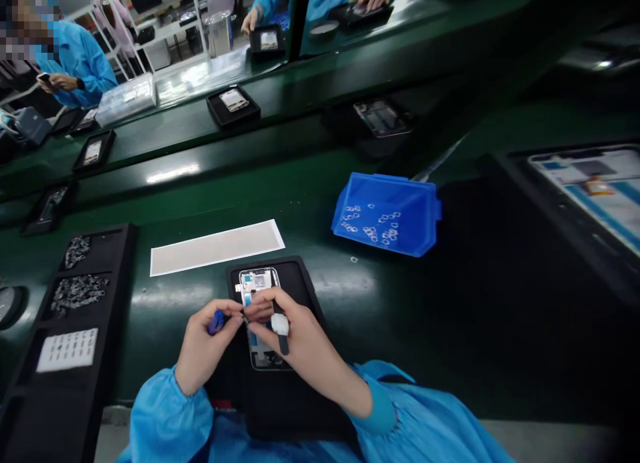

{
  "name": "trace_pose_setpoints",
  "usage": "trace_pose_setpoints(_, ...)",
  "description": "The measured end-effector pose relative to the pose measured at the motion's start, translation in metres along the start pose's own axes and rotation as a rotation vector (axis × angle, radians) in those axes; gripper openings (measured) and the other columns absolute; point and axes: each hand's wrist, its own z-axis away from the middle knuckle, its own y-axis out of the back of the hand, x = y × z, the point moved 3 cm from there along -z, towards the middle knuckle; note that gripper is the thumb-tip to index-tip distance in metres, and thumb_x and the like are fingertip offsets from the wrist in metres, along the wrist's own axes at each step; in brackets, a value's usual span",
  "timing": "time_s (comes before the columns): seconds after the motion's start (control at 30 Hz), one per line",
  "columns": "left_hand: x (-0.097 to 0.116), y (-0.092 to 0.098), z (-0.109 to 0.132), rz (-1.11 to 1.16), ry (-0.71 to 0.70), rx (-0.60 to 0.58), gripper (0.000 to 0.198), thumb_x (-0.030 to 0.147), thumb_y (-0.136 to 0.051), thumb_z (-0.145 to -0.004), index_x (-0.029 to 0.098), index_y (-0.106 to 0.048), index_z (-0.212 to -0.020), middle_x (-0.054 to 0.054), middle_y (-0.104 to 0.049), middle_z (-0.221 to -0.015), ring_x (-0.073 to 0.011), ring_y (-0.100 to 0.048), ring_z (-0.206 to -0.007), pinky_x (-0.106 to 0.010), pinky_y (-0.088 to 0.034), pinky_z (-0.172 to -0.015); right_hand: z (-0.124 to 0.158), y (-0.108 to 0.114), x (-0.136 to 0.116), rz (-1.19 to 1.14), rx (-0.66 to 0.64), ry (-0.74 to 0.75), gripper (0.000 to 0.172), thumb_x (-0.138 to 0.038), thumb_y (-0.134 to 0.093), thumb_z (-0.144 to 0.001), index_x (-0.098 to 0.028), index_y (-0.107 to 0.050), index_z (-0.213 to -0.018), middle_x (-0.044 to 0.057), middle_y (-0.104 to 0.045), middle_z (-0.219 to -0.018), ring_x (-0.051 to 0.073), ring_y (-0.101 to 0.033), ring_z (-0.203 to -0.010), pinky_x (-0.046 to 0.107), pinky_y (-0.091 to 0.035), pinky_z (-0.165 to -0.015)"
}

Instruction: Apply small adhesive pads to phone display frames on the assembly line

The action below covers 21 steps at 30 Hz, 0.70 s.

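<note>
My left hand (207,336) is closed, with a small blue piece (216,321), perhaps a tool handle, tucked in its fingers. Its thumb and forefinger pinch together at a tiny part too small to make out. My right hand (295,333) reaches in from the right, its fingertips meeting the left ones. Across its palm lies a slim black tool with a white wrap (280,324), possibly tweezers. Beneath both hands is an opened phone (260,279) with its inner parts showing, partly hidden by my fingers. It lies in a black padded tray (295,276).
Right of centre, a blue bin (425,216) holds several small clear rings; one ring (354,259) lies outside. A pale strip (215,247) sits behind the phone. On the left stands a compartment tray (125,249) with small parts. Co-workers and trayed phones are across the bench.
</note>
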Motion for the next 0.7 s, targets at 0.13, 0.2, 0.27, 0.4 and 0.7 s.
trace_pose_setpoints(0.13,-0.0008,-0.0027,-0.0029,0.079,0.073,0.01,0.021,0.032,-0.071,-0.075,0.019,-0.062,-0.088,-0.001,-0.07,-0.075,-0.0152,-0.067,-0.073,-0.026,-0.051,-0.073,-0.0009,0.0007,0.0018,0.002,0.013,0.002,0.02,-0.023,-0.066,-0.083,-0.023,-0.056,-0.099,0.002,-0.071,-0.093,0.019,-0.07,-0.09,0.033,-0.055,-0.083)
trace_pose_setpoints(0.2,0.0005,-0.0032,-0.003,0.098,0.102,0.016,0.024,0.032,-0.073,-0.073,0.019,-0.058,-0.087,-0.001,-0.07,-0.074,-0.0143,-0.066,-0.07,-0.025,-0.051,-0.07,-0.0018,0.0016,0.0017,-0.013,0.02,-0.012,0.017,-0.025,-0.065,-0.084,-0.023,-0.056,-0.097,0.003,-0.071,-0.091,0.02,-0.07,-0.088,0.033,-0.054,-0.081)
trace_pose_setpoints(0.27,0.0021,-0.0034,-0.0026,0.115,0.13,0.021,0.027,0.033,-0.074,-0.071,0.019,-0.056,-0.087,0.0,-0.069,-0.073,-0.0137,-0.066,-0.069,-0.024,-0.05,-0.068,-0.003,0.003,0.0014,-0.039,0.021,-0.033,0.015,-0.026,-0.065,-0.084,-0.023,-0.055,-0.096,0.003,-0.072,-0.09,0.02,-0.07,-0.088,0.034,-0.054,-0.081)
trace_pose_setpoints(0.4,0.0041,-0.0041,-0.0023,0.181,0.193,-0.006,0.033,0.033,-0.077,-0.068,0.02,-0.054,-0.087,0.001,-0.07,-0.073,-0.0126,-0.065,-0.069,-0.023,-0.049,-0.068,-0.0055,0.0054,-0.0008,-0.119,-0.009,-0.055,0.016,-0.025,-0.065,-0.084,-0.023,-0.054,-0.094,0.001,-0.072,-0.086,0.019,-0.07,-0.086,0.033,-0.053,-0.082)
trace_pose_setpoints(0.7,0.0004,-0.0071,-0.0026,0.35,0.307,-0.085,0.047,0.04,-0.085,-0.061,0.02,-0.05,-0.086,0.003,-0.069,-0.068,-0.009,-0.058,-0.056,-0.02,-0.042,-0.054,-0.0077,0.0057,-0.0026,-0.246,-0.08,-0.074,0.023,-0.029,-0.069,-0.084,-0.024,-0.053,-0.099,0.001,-0.073,-0.088,0.021,-0.07,-0.089,0.036,-0.053,-0.085)
